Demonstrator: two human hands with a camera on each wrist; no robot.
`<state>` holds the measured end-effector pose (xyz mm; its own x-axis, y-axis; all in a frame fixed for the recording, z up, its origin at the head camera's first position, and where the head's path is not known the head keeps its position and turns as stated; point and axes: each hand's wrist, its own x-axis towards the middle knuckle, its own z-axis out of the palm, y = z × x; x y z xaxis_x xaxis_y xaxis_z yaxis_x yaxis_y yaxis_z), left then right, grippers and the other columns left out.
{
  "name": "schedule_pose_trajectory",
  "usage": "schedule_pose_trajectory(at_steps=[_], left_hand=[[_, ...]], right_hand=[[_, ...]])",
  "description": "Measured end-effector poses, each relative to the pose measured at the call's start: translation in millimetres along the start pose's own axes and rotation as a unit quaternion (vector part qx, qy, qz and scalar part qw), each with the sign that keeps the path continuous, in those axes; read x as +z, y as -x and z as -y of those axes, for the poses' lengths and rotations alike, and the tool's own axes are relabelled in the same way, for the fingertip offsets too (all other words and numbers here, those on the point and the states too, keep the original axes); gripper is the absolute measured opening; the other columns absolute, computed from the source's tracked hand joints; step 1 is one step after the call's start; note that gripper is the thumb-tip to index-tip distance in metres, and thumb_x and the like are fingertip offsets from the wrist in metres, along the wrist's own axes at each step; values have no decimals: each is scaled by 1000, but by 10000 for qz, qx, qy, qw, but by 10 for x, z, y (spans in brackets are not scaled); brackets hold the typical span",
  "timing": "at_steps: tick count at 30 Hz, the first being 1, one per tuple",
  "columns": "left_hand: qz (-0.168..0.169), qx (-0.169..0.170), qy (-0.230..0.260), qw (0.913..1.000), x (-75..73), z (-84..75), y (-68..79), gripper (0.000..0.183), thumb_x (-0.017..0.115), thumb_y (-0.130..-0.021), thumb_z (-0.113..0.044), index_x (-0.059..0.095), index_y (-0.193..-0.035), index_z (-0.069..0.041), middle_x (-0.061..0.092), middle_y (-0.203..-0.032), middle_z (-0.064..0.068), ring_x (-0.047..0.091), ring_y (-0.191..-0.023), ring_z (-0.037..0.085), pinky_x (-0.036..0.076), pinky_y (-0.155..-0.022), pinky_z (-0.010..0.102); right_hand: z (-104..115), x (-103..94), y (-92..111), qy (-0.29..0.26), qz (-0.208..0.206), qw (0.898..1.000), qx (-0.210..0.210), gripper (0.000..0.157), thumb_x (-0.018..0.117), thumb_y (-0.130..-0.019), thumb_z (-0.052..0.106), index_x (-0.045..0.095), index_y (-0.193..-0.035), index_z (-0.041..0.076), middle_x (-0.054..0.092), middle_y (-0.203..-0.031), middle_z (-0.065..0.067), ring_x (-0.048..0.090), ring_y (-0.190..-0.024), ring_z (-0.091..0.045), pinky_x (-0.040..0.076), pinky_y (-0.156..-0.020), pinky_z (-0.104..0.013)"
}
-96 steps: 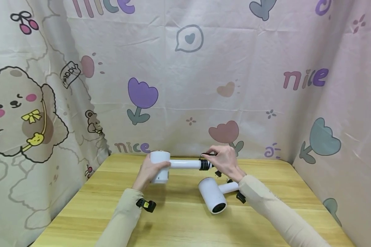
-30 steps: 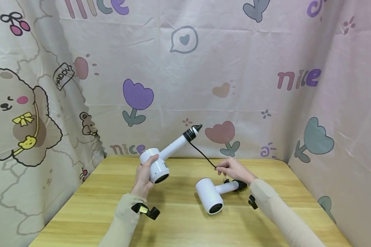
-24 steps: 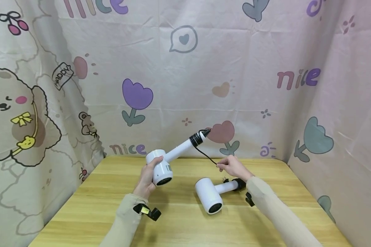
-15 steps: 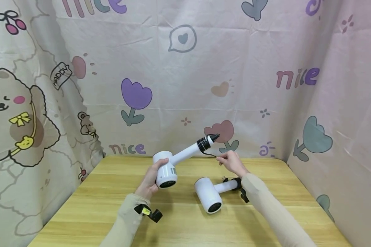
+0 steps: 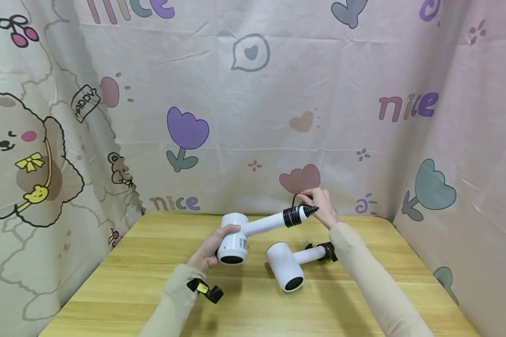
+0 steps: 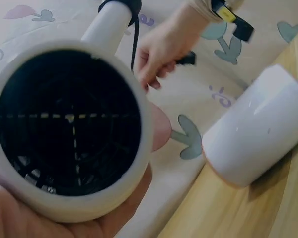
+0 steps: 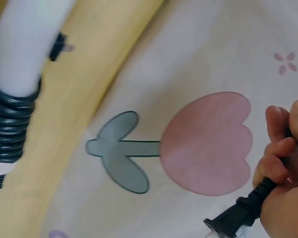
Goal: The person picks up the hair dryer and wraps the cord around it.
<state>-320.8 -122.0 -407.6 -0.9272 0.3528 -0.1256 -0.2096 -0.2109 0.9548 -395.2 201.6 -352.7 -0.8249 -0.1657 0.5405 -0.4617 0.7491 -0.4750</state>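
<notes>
A white hair dryer (image 5: 235,248) hangs above the table, its body gripped by my left hand (image 5: 211,245). Its handle points right and slightly up, with a black cord (image 5: 292,216) coiled round the end. My right hand (image 5: 323,208) is just beyond the handle's tip and pinches the loose end of that cord. In the right wrist view, curled fingers hold the cord near its black plug (image 7: 233,218). The left wrist view faces the dryer's dark round end (image 6: 69,124). A second white hair dryer (image 5: 284,264) lies below on the table, its handle also wrapped in black cord.
The wooden table (image 5: 152,290) runs back to a patterned cloth (image 5: 244,117), which hangs behind and on both sides. The lying dryer's cord bundle (image 5: 330,252) sits below my right forearm, with a plug (image 5: 308,245) beside it.
The held dryer has moved right and down since half a second ago, its handle tipping nearer level. My right hand has risen past the handle's tip, carrying the cord end over to the far side.
</notes>
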Motion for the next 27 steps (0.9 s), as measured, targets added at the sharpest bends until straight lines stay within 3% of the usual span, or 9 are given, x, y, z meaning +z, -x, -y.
schedule_pose_trajectory(at_steps=[3, 7, 12, 20, 27], left_hand=[[-50, 106, -279, 9995, -54, -7, 14, 65, 63, -90, -31, 35, -137, 3, 66, -98, 7, 69, -83, 20, 61, -75, 37], [-315, 341, -732, 9962, -124, -44, 29, 63, 65, -87, -24, 36, -137, 0, 66, -97, 9, 69, -81, 21, 61, -72, 41], [-601, 493, -1227, 9894, -136, -115, 39, 70, 73, -82, -21, 35, -139, -5, 62, -107, 15, 68, -80, 23, 62, -71, 42], [-842, 757, -1517, 9819, -168, -143, 54, 71, 75, -80, -17, 36, -140, -10, 56, -116, 18, 66, -85, 24, 61, -72, 41], [-912, 1051, -1823, 9734, -179, -149, 105, 78, 80, -76, -16, 36, -140, -10, 56, -117, 22, 66, -87, 27, 61, -72, 43]], right_hand=[[73, -28, -57, 108, -103, 9997, -180, 20, 63, -96, 23, 78, -95, 10, 75, -84, -7, 65, -70, -20, 53, -63, -32], [111, -38, -86, 217, -83, 9992, -339, 20, 63, -95, 23, 78, -97, 10, 75, -89, -7, 66, -70, -21, 50, -60, -31], [133, -31, -79, 139, -157, 9983, -536, 19, 63, -95, 21, 77, -100, 10, 76, -93, -10, 70, -77, -22, 58, -66, -35], [203, -66, -99, 150, -339, 9972, -648, 18, 62, -96, 19, 76, -102, 9, 75, -98, -9, 70, -87, -24, 59, -76, -40], [290, -110, -130, 277, -436, 9936, -1007, 18, 64, -94, 18, 76, -100, 5, 75, -95, -12, 71, -84, -25, 59, -73, -40]])
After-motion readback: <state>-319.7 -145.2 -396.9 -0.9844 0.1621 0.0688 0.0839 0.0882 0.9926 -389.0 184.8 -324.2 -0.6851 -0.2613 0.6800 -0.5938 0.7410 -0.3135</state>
